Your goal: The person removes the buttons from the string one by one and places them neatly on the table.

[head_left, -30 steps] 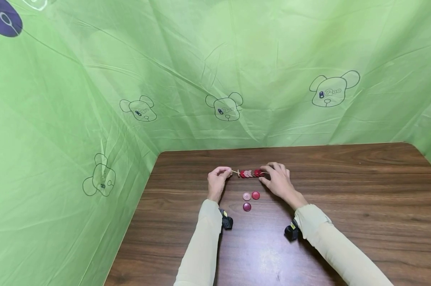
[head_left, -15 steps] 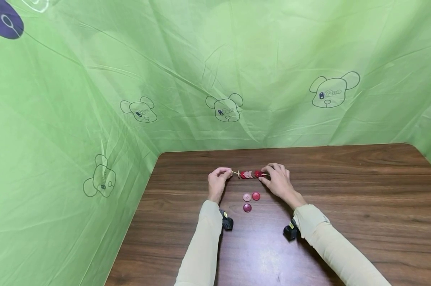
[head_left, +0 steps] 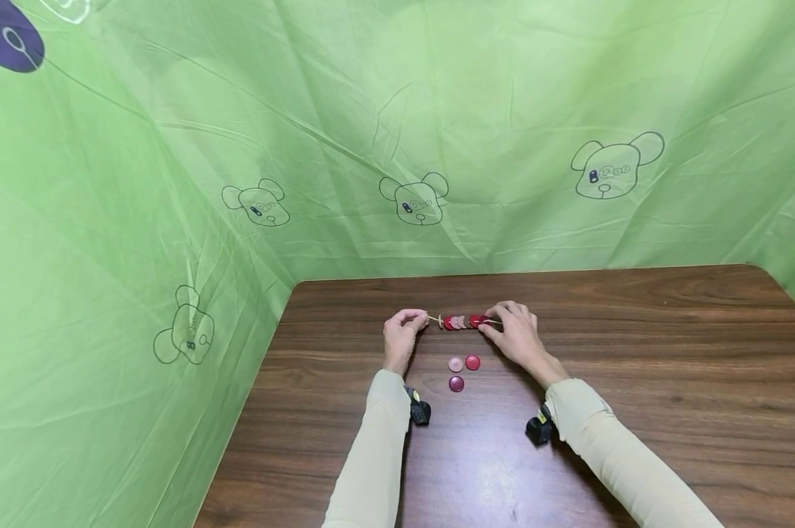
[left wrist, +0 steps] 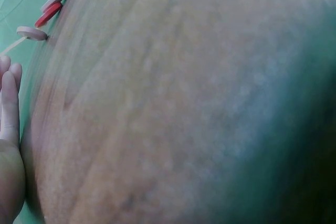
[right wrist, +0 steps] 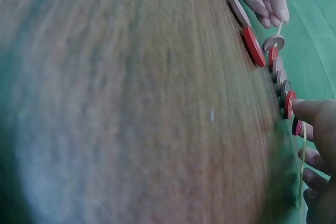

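Observation:
A row of several red, pink and brownish buttons [head_left: 458, 323] is threaded on a thin pale cord [right wrist: 302, 171]. At the row's left end, a pale button [right wrist: 273, 42] stands nearly on edge. My left hand [head_left: 400, 339] pinches the cord just beyond it, between thumb and forefinger. At the other end, my right hand [head_left: 516, 336] pinches the last dark pink button [right wrist: 297, 126], its thumb also against the red button [right wrist: 290, 104] beside it. The cord's free end trails past the right fingers. The left wrist view catches the left hand [left wrist: 9, 129] only at its edge.
Three loose buttons lie on the brown wooden table [head_left: 635, 352] in front of the row: a pale pink button [head_left: 455, 364], a red button [head_left: 472, 362] and a purple button [head_left: 456, 383]. A green cloth [head_left: 496, 110] hangs behind the table and along its left side.
Slightly more cord shows at the right end, near the right fingers. The right hand has shifted a touch to the right; the left hand and the loose buttons hold their places.

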Available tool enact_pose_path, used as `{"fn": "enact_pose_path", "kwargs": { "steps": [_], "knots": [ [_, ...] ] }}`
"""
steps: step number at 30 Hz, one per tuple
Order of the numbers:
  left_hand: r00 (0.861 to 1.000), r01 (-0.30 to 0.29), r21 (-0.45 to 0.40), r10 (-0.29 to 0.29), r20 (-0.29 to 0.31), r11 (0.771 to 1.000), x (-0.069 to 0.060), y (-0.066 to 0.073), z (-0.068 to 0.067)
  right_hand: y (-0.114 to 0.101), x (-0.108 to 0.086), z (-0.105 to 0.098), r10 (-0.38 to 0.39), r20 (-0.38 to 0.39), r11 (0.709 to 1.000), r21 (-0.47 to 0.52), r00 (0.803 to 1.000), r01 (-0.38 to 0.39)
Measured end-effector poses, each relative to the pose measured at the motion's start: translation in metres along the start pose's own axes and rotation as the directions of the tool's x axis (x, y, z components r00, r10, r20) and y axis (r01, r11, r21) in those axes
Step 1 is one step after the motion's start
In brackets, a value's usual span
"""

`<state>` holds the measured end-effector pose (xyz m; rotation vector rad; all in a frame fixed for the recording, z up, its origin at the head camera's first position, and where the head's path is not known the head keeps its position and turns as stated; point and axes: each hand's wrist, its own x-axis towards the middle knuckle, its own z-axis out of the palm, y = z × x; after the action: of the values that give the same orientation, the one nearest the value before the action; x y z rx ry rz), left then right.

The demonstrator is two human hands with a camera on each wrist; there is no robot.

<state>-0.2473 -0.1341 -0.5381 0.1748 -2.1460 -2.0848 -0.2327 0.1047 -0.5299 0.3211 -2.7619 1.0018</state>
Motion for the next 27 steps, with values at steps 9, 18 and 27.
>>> {"fn": "enact_pose_path", "kwargs": {
  "steps": [9, 18, 27],
  "knots": [
    [1.0, -0.003, 0.014, 0.004, -0.017, 1.0, 0.001, -0.003, 0.0, 0.002, -0.002, -0.003, -0.014, -0.03, 1.0, 0.011, 0.999, 0.014],
    [1.0, -0.012, 0.012, 0.012, -0.021, 1.0, 0.002, -0.003, 0.002, 0.006, -0.003, -0.005, 0.002, -0.041, 1.0, 0.014, 0.999, -0.001],
    [0.999, -0.004, 0.034, 0.006, -0.032, 0.999, 0.001, -0.003, 0.001, 0.011, -0.004, -0.008, 0.007, -0.034, 1.0, 0.012, 0.999, -0.007]
  ]
}}
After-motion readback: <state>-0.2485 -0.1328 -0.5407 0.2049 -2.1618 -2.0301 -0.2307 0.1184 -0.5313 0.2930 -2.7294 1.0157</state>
